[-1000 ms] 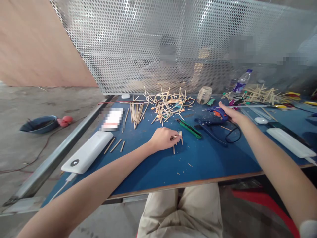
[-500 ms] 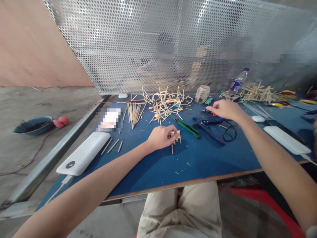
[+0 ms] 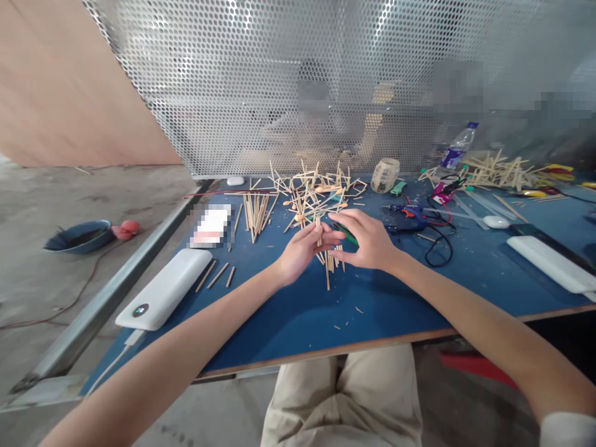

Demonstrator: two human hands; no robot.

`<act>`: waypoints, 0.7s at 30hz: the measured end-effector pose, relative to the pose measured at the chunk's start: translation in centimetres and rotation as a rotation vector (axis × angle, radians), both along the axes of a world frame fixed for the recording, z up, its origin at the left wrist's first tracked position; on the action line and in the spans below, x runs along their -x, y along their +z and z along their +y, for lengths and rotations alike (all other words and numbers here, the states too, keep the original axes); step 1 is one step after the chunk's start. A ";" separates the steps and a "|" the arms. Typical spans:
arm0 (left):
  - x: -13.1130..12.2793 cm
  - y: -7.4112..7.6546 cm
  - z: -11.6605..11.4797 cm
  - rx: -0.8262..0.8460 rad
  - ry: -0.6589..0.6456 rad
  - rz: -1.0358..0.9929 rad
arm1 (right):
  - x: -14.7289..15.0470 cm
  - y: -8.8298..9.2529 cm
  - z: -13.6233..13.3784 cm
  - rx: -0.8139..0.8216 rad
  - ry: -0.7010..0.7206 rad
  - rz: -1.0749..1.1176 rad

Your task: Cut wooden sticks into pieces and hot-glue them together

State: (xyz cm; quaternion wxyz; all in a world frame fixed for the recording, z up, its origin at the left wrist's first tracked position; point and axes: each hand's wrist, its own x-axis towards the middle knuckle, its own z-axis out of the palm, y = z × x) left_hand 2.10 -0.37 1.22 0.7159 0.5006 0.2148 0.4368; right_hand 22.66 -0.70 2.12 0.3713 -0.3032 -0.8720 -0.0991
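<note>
Near the middle of the blue table, my left hand is closed, pinching a couple of short wooden sticks upright between thumb and fingers. My right hand faces it from the right, thumb and fingers apart, with nothing visible in its grasp. Just below the hands lies a small group of cut wooden sticks, partly covered by the fingers. Behind my right hand a green utility knife is mostly hidden. A blue glue gun rests to the right with its black cable curled on the table.
A tangle of sticks with orange tips spreads behind the hands, beside a row of longer sticks. A clear jar and a bottle stand before the perforated metal panel. White power banks lie at both sides.
My right hand has come left from the glue gun area to beside my left hand. My left hand has lifted slightly and turned, now showing sticks in its pinch. The view has shifted a little.
</note>
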 end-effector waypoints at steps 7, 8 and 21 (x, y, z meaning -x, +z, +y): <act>-1.0 -0.8 -1.2 -0.055 -0.158 0.091 | -0.1 -0.9 -0.6 0.065 0.059 0.020; -0.9 -0.9 -1.3 -0.061 -0.158 0.097 | 0.0 -0.9 -0.8 0.084 0.063 0.032; 0.7 0.3 -1.0 -0.411 0.016 0.469 | -0.8 -0.2 -0.8 0.180 0.064 0.073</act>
